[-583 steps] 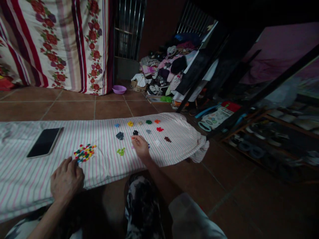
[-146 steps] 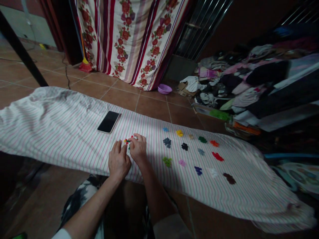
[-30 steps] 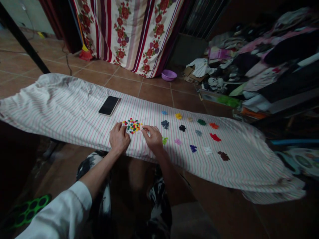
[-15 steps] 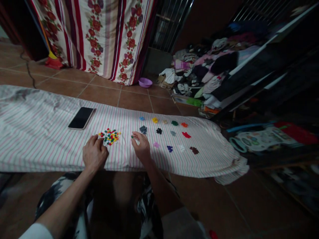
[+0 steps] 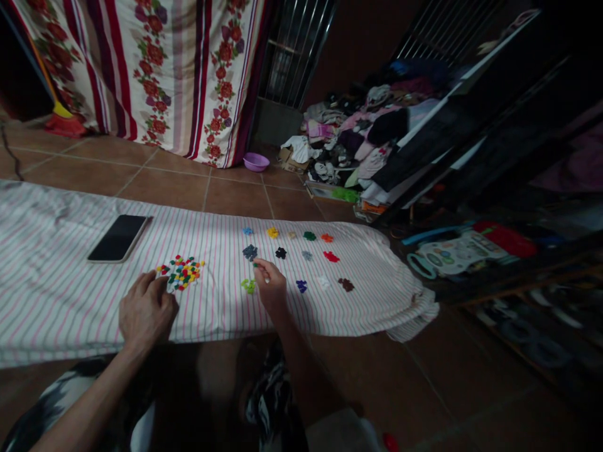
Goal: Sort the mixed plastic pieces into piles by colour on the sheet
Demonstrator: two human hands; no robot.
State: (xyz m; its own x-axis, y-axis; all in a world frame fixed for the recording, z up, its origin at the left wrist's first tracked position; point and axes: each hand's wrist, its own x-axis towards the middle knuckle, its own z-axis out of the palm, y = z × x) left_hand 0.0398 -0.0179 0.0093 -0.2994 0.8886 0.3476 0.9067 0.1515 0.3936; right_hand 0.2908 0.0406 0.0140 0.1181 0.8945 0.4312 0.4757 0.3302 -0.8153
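My right hand (image 5: 271, 285) pinches a small dark green piece (image 5: 255, 265) between thumb and fingertips, just above the cloth. It hovers between the slate-grey pile (image 5: 250, 252), the lime green pile (image 5: 248, 285) and the black pile (image 5: 281, 253). My left hand (image 5: 147, 307) rests with loosely bent fingers at the near left edge of a mixed pile of small coloured pieces (image 5: 184, 273); its thumb is apart from the fingers. Sorted dark green pieces (image 5: 309, 236) lie in the back row, between the beige pile (image 5: 291, 235) and the orange pile (image 5: 327, 238).
A phone (image 5: 119, 238) lies left of the mixed pile on the striped cloth (image 5: 61, 282). Yellow (image 5: 272, 232), red (image 5: 331, 257), purple (image 5: 301, 286) and brown (image 5: 345, 285) piles sit to the right. Beyond are a purple basin (image 5: 256, 162) and heaped clothes (image 5: 358, 132).
The view has swung right, so the scene sits further left. My right hand has moved rightward over the cloth with the green piece, uncovering the lime pile and hiding the pink one.
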